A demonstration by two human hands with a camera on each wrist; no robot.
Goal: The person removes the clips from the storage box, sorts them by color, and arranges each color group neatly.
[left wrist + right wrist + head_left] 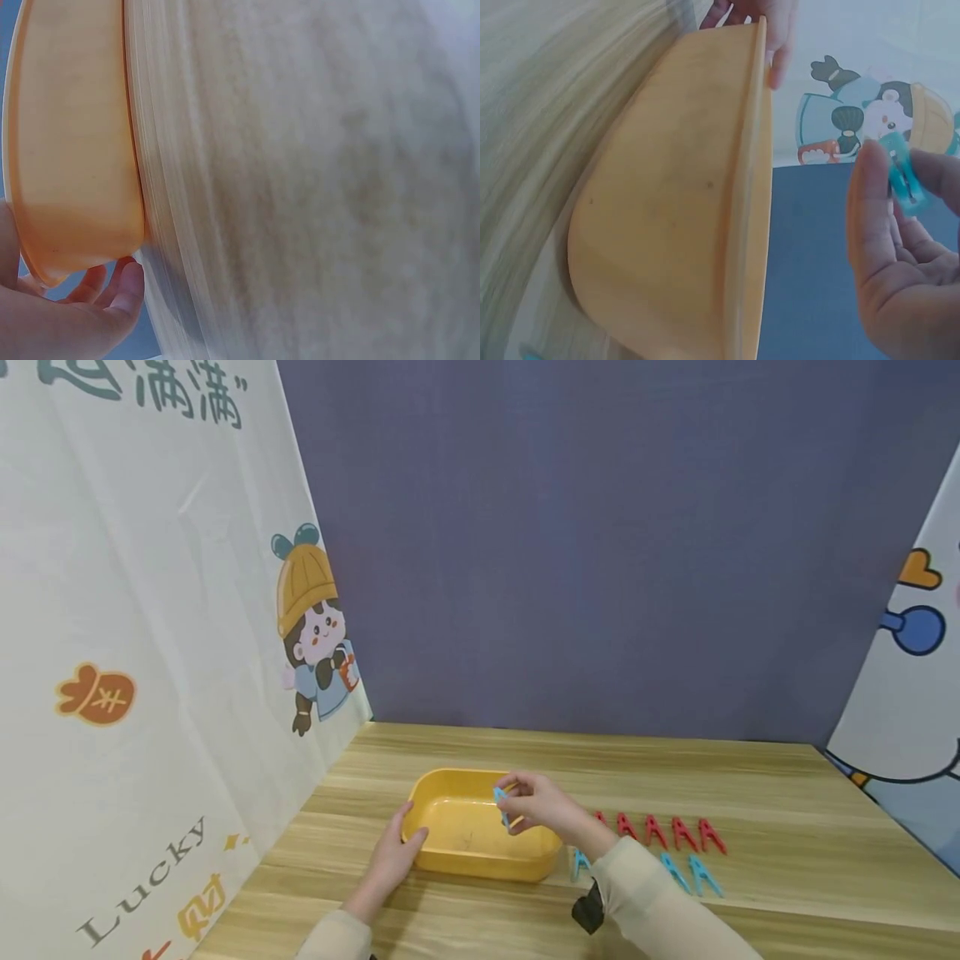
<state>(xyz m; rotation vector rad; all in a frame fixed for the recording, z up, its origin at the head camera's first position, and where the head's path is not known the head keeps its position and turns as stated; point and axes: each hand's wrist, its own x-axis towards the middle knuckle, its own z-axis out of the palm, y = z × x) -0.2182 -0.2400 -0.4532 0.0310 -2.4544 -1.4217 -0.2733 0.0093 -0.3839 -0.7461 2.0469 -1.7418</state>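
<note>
A yellow plastic basin [480, 865] stands on the wooden table. My left hand [392, 856] grips its left end, the thumb over the rim and the other fingers against the outer wall, as the left wrist view also shows. Above the basin's right part, my right hand [551, 810] pinches a light blue clothespin [902, 176] between thumb and fingers. Inside the basin, the visible floor is bare. To the right, several red clothespins [653, 831] lie in a row, with blue clothespins [703, 875] in front of them; my right forearm hides part of both rows.
The wooden table [787, 818] reaches back to a dark blue-grey backdrop [585, 552]. A white printed cloth [165, 610] borders the left side, and another printed cloth [900, 727] borders the right. A black piece [588, 908] shows beneath my right wrist.
</note>
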